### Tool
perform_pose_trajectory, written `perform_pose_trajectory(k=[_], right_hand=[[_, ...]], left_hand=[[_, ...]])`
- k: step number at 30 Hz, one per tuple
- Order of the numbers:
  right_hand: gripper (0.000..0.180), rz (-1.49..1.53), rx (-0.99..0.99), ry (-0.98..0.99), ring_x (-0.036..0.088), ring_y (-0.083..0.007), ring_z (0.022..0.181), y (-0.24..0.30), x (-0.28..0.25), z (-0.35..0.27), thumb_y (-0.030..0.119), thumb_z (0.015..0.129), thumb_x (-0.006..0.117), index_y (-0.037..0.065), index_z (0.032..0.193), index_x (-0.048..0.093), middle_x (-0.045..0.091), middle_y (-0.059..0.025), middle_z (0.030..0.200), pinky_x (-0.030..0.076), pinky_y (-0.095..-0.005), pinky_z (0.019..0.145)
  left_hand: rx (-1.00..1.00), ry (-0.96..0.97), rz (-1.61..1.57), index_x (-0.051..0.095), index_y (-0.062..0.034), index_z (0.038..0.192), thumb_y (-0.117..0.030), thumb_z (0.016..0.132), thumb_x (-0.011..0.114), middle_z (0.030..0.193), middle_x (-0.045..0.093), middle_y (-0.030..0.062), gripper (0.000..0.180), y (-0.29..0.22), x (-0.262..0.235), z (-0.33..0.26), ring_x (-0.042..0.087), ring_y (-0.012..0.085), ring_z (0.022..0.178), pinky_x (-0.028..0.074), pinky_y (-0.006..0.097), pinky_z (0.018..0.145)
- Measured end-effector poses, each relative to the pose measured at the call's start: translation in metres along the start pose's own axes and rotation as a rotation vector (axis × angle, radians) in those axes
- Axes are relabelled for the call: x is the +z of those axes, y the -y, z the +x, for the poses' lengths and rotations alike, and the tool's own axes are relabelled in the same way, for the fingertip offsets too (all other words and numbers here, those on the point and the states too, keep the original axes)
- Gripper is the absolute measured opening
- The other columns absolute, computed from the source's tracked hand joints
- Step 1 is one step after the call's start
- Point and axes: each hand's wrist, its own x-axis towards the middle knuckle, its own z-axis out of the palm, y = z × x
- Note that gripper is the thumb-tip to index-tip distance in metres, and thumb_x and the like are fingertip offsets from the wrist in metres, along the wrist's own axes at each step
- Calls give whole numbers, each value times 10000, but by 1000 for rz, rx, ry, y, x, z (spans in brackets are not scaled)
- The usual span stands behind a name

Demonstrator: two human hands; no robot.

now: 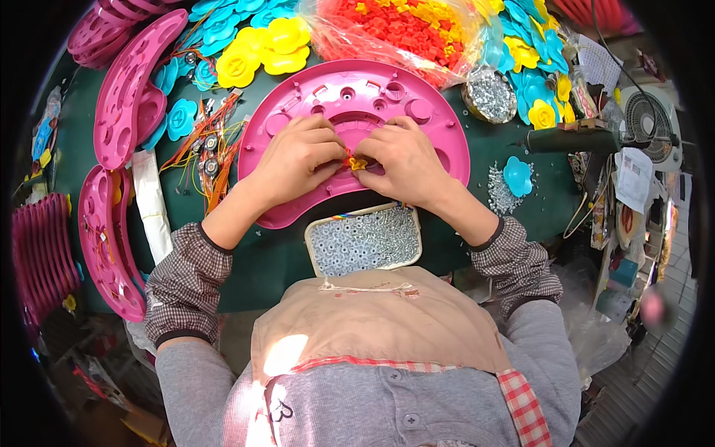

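Observation:
A pink curved plastic shell (354,73) lies hollow side up on the table in front of me, with round openings and posts inside it. Both hands meet over its middle. Between my fingertips are a small yellow star-shaped plastic piece (358,163) and a small red plastic piece (347,159) right beside it. My right hand (398,160) is closed with fingers pinching the yellow piece. My left hand (302,160) is closed too, its fingertips at the red piece. The fingers partly hide both pieces and the shell beneath.
A tray of washers and screws (363,237) sits just nearer than the shell. Beyond lies a bag of red and yellow pieces (395,33). Left are pink shells (130,89) and wired speakers (211,143); right, a bowl of screws (489,95), a blue flower piece (518,176) and a dark cylindrical tool (573,141).

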Motion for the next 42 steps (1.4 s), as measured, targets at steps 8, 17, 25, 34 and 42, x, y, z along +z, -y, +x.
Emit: perform_pose_trajectory(k=[8, 17, 25, 34, 42], right_hand=[[226, -70, -27, -5, 698, -245, 939, -15, -13, -1, 240, 790, 813, 120, 969, 743, 688, -45, 884, 456, -513, 1093], [212, -94, -67, -164, 666, -244, 956, -8, -8, -13, 229, 816, 814, 117, 993, 781, 693, -43, 998, 481, -470, 983], [129, 150, 65, 109, 708, -288, 705, 57, 1, -72, 171, 849, 758, 77, 936, 739, 670, -68, 816, 570, -425, 600], [93, 295, 197, 162, 685, -265, 662, 60, 8, -70, 140, 853, 741, 64, 876, 694, 661, -71, 838, 543, -388, 570], [125, 779, 449, -9, 724, -131, 767, 23, -40, -40, 59, 890, 785, 21, 1007, 763, 751, -73, 888, 574, -282, 665]], left_hand=[[192, -19, 64, 785, -86, 1008, -90, 820, 810, 1127, 771, 21, 190, 11, -2, 1, 648, 264, 1281, 489, 467, 1045], [77, 11, 274, 762, -99, 1179, -84, 840, 789, 1455, 636, 63, 340, -9, -7, -14, 501, 359, 1447, 471, 525, 1108], [-25, -103, 146, 706, -101, 908, -141, 743, 851, 965, 634, 31, 223, -80, 4, -37, 595, 274, 933, 435, 426, 786], [-113, -4, 292, 693, -125, 845, -204, 734, 823, 950, 597, -2, 188, -100, 44, -56, 577, 224, 976, 419, 391, 884], [-87, 45, 352, 637, -100, 845, -177, 748, 652, 912, 555, 34, 125, -107, 34, -57, 577, 226, 992, 457, 365, 931]])
